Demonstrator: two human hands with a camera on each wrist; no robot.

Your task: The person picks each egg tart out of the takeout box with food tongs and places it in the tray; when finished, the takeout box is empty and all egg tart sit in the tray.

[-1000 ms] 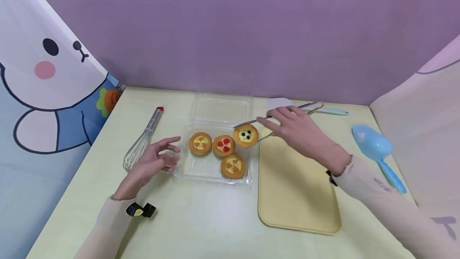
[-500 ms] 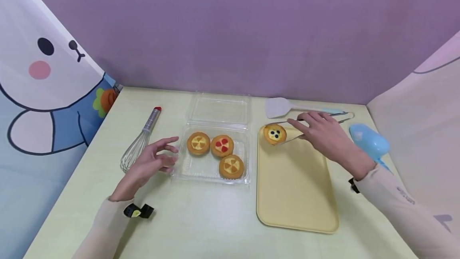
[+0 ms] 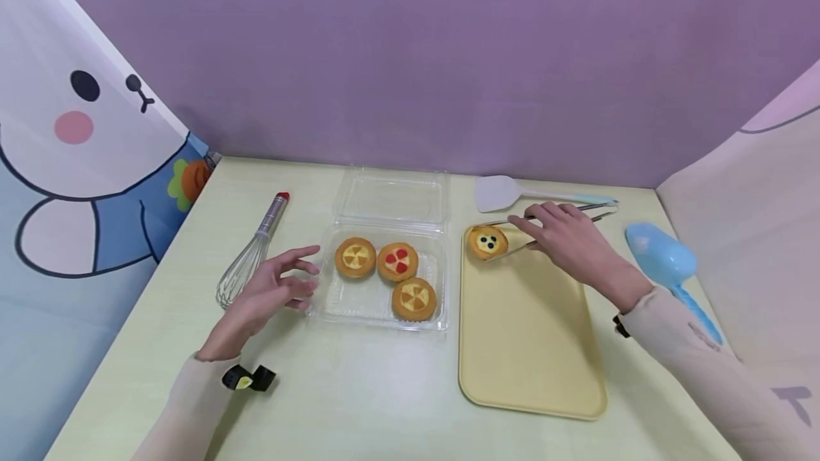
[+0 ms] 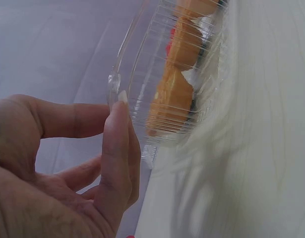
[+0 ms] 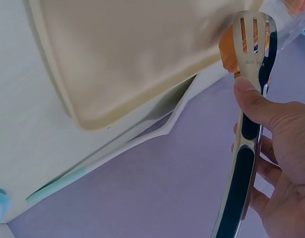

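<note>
My right hand point(image 3: 570, 240) holds metal tongs point(image 5: 246, 129) with dark grips. Between the tong ends is a small tart point(image 3: 488, 242) with dark blue berries, at the far left corner of the yellow tray point(image 3: 532, 347). Whether the tart touches the tray is hard to tell. My left hand point(image 3: 272, 290) is loosely bent beside the left edge of the clear plastic container point(image 3: 352, 304), thumb and fingers apart in the head view. Inside that container lie a red-topped tart point(image 3: 397, 262) and two tarts with a wedge pattern, one left point(image 3: 355, 257) and one in front point(image 3: 413, 299).
A whisk point(image 3: 256, 251) lies to the left, partly behind my left hand. Behind the tray is a white spatula point(image 3: 498, 193) with a mint handle. A blue scoop point(image 3: 661, 253) sits near the right edge. The container's lid point(image 3: 392, 198) stands open toward the purple back wall point(image 3: 410, 62).
My right hand has carried the blueberry tart in the tongs from the container rightward over the tray, then slightly lower. The left hand has stayed in place.
</note>
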